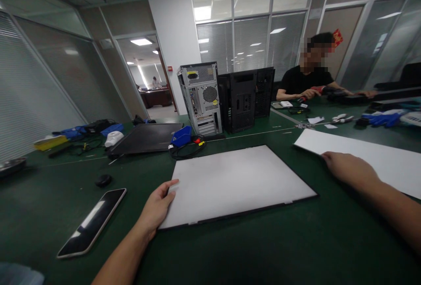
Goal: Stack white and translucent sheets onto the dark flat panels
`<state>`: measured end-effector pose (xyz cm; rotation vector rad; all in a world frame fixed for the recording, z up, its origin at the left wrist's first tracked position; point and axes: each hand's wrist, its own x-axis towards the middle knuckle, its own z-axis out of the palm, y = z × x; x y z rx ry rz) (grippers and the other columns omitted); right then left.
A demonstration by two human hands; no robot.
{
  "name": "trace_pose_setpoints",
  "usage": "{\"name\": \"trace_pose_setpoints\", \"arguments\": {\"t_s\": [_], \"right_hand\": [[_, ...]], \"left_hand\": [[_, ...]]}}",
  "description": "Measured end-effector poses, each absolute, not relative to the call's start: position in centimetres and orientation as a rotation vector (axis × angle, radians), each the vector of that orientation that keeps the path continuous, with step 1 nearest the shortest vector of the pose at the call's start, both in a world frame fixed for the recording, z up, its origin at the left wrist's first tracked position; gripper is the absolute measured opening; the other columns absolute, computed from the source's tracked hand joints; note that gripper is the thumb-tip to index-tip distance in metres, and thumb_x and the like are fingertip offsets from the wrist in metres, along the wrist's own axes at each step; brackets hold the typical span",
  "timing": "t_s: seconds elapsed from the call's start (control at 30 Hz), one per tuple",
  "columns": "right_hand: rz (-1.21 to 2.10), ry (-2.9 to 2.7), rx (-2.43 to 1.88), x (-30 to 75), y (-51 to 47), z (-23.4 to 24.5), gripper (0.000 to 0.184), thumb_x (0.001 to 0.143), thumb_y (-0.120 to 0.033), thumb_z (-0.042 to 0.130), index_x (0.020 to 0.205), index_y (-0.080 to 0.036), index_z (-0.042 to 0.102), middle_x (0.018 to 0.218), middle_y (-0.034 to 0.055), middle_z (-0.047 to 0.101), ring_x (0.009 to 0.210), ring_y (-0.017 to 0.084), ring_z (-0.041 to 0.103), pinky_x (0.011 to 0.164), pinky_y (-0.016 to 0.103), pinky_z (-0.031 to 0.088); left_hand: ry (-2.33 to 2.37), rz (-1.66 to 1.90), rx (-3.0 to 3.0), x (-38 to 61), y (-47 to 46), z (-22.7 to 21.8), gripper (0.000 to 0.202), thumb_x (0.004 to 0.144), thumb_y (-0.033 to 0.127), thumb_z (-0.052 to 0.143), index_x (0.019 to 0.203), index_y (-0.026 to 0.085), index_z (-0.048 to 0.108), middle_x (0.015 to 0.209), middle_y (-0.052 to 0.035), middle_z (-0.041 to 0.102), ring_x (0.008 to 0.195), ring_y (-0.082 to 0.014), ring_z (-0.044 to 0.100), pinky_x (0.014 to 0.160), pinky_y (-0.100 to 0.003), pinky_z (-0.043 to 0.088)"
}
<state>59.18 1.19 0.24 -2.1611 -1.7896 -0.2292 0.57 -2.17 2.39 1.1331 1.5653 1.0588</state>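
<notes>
A white panel with a thin black frame point(230, 184) lies in front of me on the green table. My left hand point(157, 206) grips its left edge, thumb and a finger on the white face and the other fingers hidden behind. To the right, my right hand point(350, 171) is closed on the left edge of a plain white sheet point(391, 158), which is raised a little at that side. Its far end runs out of the picture. The underside of my right fingers cannot be seen.
A smartphone point(94, 223) and a round black object point(103, 180) lie left. Behind the panel are a blue bin point(180, 137), a flat black screen point(148, 138) and computer cases point(202, 101). A co-worker point(305, 79) holds a red and black power tool at the far right, near blue gloves point(383, 118).
</notes>
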Motion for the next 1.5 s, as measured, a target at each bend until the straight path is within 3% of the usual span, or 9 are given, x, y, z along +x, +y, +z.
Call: {"name": "trace_pose_setpoints", "arguments": {"t_s": [0.17,0.37,0.6,0.77,0.87,0.97,1.13,1.3,1.5], "right_hand": [[-0.271,-1.792,-2.204,54.5,0.3,2.1,0.063,0.092,-0.050,0.015,0.127,-0.010,0.049,0.096,0.0228,0.064,0.073,0.030,0.061,0.063,0.043,0.040],[-0.199,-2.216,-1.787,46.3,-1.7,2.7,0.040,0.092,-0.048,0.031,0.110,-0.023,0.057,0.101,0.0074,0.065,0.085,0.021,0.060,0.075,0.035,0.044],[0.103,-2.587,-1.130,41.8,-4.2,2.6,0.033,0.092,-0.042,0.041,0.116,-0.028,0.058,0.108,0.0040,0.064,0.097,0.017,0.059,0.085,0.034,0.046],[-0.129,-2.273,-1.606,45.8,-2.0,2.0,0.051,0.090,-0.054,0.036,0.130,-0.026,0.050,0.124,0.0078,0.059,0.110,0.024,0.055,0.095,0.044,0.043],[-0.250,-1.968,-2.048,49.9,-0.6,0.9,0.077,0.083,-0.069,0.033,0.140,-0.017,0.041,0.121,0.0174,0.059,0.103,0.035,0.058,0.084,0.053,0.045],[-0.193,-1.821,-2.289,53.0,0.0,-0.2,0.087,0.079,-0.077,0.027,0.134,-0.012,0.047,0.117,0.0226,0.059,0.097,0.041,0.058,0.075,0.058,0.045],[-0.106,-1.889,-2.162,52.8,0.2,-0.4,0.084,0.081,-0.075,0.030,0.132,-0.012,0.050,0.125,0.0211,0.056,0.108,0.040,0.055,0.086,0.059,0.043],[0.052,-1.986,-1.888,50.4,0.4,0.6,0.064,0.088,-0.063,0.031,0.135,-0.023,0.047,0.131,0.0081,0.055,0.109,0.024,0.058,0.092,0.039,0.048],[0.050,-2.217,-1.698,49.1,0.0,0.6,0.051,0.089,-0.058,0.036,0.115,-0.024,0.065,0.120,0.0055,0.062,0.110,0.025,0.057,0.096,0.046,0.045]], "left_hand": [[1.545,1.054,1.126,0.3,-2.0,2.1,0.047,0.075,0.030,0.063,0.122,0.021,0.060,0.097,-0.0056,0.070,0.068,-0.0146,0.060,0.061,-0.025,0.047],[1.549,1.052,1.130,0.4,-1.7,2.1,0.048,0.075,0.028,0.063,0.122,0.020,0.060,0.106,-0.0063,0.068,0.069,-0.0137,0.060,0.062,-0.025,0.047],[1.575,1.039,1.099,0.9,-1.7,2.3,0.050,0.073,0.028,0.065,0.122,0.021,0.060,0.100,-0.0056,0.069,0.070,-0.0159,0.062,0.064,-0.027,0.048],[1.576,1.048,1.117,1.2,-1.7,2.4,0.047,0.074,0.026,0.064,0.121,0.019,0.060,0.103,-0.0062,0.068,0.071,-0.0152,0.061,0.063,-0.026,0.049],[1.581,1.036,1.105,1.5,-1.8,2.6,0.047,0.075,0.026,0.063,0.122,0.019,0.059,0.101,-0.0059,0.068,0.070,-0.0149,0.061,0.062,-0.026,0.048],[1.588,1.041,1.098,1.6,-1.9,2.8,0.048,0.074,0.025,0.064,0.121,0.019,0.060,0.098,-0.0054,0.068,0.069,-0.0152,0.061,0.062,-0.026,0.048],[1.580,1.050,1.081,1.4,-2.0,2.8,0.048,0.073,0.025,0.064,0.121,0.019,0.060,0.096,-0.0054,0.069,0.068,-0.0156,0.061,0.061,-0.026,0.048],[1.554,1.025,1.099,0.9,-1.9,2.3,0.048,0.077,0.027,0.061,0.124,0.020,0.056,0.107,-0.0058,0.068,0.066,-0.0132,0.060,0.059,-0.024,0.046],[1.504,1.042,1.118,0.2,-1.5,1.4,0.050,0.076,0.028,0.062,0.124,0.020,0.055,0.113,-0.0065,0.065,0.068,-0.0129,0.059,0.060,-0.024,0.045]]}}
